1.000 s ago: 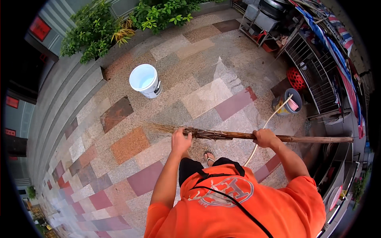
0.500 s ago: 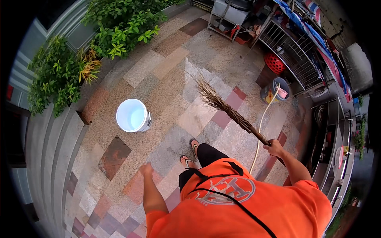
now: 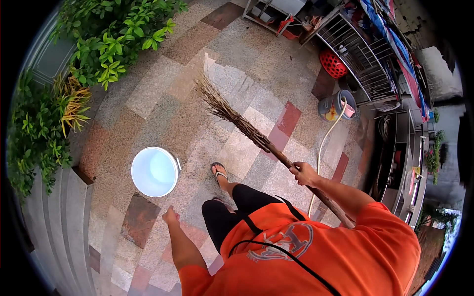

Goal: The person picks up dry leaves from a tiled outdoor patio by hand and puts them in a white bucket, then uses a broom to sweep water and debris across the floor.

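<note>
A twig broom (image 3: 247, 129) slants across the paving, its bristle end up and to the left. My right hand (image 3: 304, 174) is wrapped round its wooden handle, and the handle's lower end runs back beside my right forearm. The bristles seem to be held off the ground, though the gap is hard to judge. My left hand (image 3: 171, 215) hangs low with its fingers curled in and nothing visible in them. Nearest to it stands a white bucket (image 3: 155, 171) with pale, bluish water or a bluish inside.
Leafy bushes (image 3: 108, 39) and steps (image 3: 59, 222) border the left. A grey bucket (image 3: 330, 109) with a pink scoop and a pale hose (image 3: 321, 148) stands at the right. Behind it are a red basket (image 3: 333, 64) and a metal rack (image 3: 358, 49).
I have stepped forward, so the white bucket is nearer to my left hand. The broom has come along in my right hand, with its bristles further left.
</note>
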Tool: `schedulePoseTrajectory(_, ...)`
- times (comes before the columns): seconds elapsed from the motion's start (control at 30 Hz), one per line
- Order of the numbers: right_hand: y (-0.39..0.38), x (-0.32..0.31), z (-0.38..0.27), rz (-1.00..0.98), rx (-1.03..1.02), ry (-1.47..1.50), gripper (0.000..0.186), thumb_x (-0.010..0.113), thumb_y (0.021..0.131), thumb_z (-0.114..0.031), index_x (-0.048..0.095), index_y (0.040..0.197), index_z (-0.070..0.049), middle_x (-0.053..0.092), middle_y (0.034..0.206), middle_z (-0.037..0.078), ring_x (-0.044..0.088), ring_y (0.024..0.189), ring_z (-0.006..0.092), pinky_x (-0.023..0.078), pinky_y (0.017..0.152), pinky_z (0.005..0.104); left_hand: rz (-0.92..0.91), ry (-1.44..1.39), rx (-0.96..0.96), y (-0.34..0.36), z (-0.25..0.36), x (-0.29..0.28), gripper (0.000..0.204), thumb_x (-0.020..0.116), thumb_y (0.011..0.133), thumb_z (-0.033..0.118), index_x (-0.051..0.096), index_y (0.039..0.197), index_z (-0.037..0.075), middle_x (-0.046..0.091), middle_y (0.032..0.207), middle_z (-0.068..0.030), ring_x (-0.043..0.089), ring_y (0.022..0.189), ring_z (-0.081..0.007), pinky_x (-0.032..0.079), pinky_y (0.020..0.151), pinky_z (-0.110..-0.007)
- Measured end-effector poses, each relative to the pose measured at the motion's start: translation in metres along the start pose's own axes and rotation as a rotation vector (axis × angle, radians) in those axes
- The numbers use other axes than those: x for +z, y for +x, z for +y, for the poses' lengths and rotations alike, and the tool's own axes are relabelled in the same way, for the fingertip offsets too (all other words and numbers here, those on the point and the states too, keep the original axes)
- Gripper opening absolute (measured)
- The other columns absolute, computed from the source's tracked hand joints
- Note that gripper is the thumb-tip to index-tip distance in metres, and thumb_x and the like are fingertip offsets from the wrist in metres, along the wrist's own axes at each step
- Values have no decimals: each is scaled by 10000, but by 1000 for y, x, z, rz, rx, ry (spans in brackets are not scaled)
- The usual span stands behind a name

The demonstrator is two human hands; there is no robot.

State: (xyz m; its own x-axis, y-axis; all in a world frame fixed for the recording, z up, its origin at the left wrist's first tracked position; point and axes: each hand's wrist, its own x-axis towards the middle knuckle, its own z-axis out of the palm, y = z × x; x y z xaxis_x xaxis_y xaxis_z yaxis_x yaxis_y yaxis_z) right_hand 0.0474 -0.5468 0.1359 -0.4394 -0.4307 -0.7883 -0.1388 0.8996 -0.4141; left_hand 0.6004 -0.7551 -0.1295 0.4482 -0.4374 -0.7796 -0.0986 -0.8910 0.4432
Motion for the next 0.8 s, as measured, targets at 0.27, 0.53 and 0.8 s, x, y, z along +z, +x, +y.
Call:
schedulePoseTrajectory(0.27, 133, 56, -140, 0, -359, -571, 526, 515, 964, -189, 409, 1478, -154, 645, 1034, 306, 663, 961, 410, 517, 824, 482, 114, 162, -233, 115, 22, 35, 588, 708, 798, 267, 529, 1293, 6, 567, 1251, -161, 605, 797, -332, 515, 612, -462)
schedulePoseTrajectory(0.53, 357, 43, -168, 252, -128, -1160, 716, 423, 966, -104, 136, 1581, -333, 652, 980, 235, 693, 848, 364, 563, 736, 468, -102, -236, -256, 191, 8, 53, 431, 629, 812, 159, 541, 1202, -2, 582, 1145, -165, 610, 950, -357, 531, 706, -470)
schedulePoseTrajectory(0.8, 478, -129, -168, 417, 381, -815, 496, 488, 889, -103, 452, 1380, -48, 676, 1071, 276, 699, 958, 403, 592, 710, 507, -20, -470, -470, 199, 26, 56, 426, 497, 779, 43, 536, 1199, -14, 547, 1252, -188, 541, 1176, -397, 503, 922, -599)
